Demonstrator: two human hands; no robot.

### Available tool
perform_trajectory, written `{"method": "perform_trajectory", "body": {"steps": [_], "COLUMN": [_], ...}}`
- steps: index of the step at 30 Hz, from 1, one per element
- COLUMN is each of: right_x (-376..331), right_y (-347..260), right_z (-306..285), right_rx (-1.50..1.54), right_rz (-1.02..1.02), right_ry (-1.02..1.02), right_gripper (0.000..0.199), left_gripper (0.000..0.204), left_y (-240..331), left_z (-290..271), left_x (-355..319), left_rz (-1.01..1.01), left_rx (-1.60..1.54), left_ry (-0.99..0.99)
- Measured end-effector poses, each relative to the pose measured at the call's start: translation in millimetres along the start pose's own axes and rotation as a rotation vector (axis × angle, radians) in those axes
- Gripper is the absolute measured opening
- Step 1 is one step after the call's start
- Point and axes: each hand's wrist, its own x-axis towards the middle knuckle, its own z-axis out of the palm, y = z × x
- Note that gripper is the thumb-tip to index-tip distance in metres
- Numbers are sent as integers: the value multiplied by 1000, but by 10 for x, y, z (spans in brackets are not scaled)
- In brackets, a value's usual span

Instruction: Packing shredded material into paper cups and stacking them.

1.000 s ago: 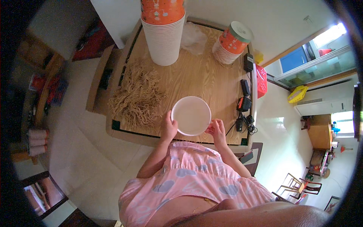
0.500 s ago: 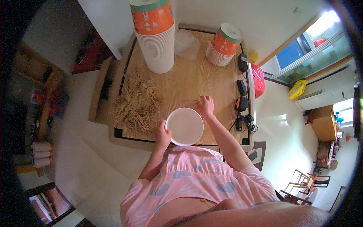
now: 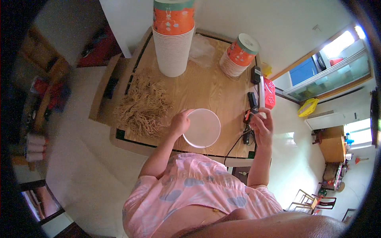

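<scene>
My left hand (image 3: 181,123) is closed on the rim of a round white paper tub (image 3: 201,127) near the table's front edge. The tub's mouth faces me, and its inside looks plain white. Raised at the table's right edge, my right hand (image 3: 262,129) has its fingers bent, thumb and fingertips drawn together. Whatever may be between them is too small to make out. Behind it are a black and orange charger (image 3: 249,116) and dark cables. A heap of tan, crinkled strands (image 3: 145,105) lies to the left of my left hand.
A tall stack of paper tubs (image 3: 173,51) stands at the back left, its top one orange and green. A shorter stack (image 3: 238,55) is at the back right, with a clear plastic bag (image 3: 201,51) between. Black adapters (image 3: 255,75) and a red basket (image 3: 269,93) line the right side.
My right hand has moved right from beside the tub to the table's right edge, and its fingers have curled up. The tub has shifted slightly right in my left hand.
</scene>
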Motion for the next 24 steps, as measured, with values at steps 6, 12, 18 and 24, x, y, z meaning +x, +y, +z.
{"method": "perform_trajectory", "body": {"steps": [6, 12, 18, 24], "right_x": [-309, -179, 1, 63], "right_y": [-297, -287, -226, -1], "right_z": [202, 365, 490, 636], "right_rx": [63, 179, 242, 5], "right_rz": [-153, -245, -258, -254], "right_ry": [-38, -20, 56, 126], "right_gripper": [33, 37, 38, 38], "left_gripper": [38, 42, 45, 39], "left_y": [357, 423, 453, 673], "left_z": [119, 207, 151, -3], "left_x": [266, 297, 312, 265], "left_rz": [320, 307, 317, 523], "left_rx": [154, 283, 278, 224], "left_ry": [-178, -352, -377, -234]}}
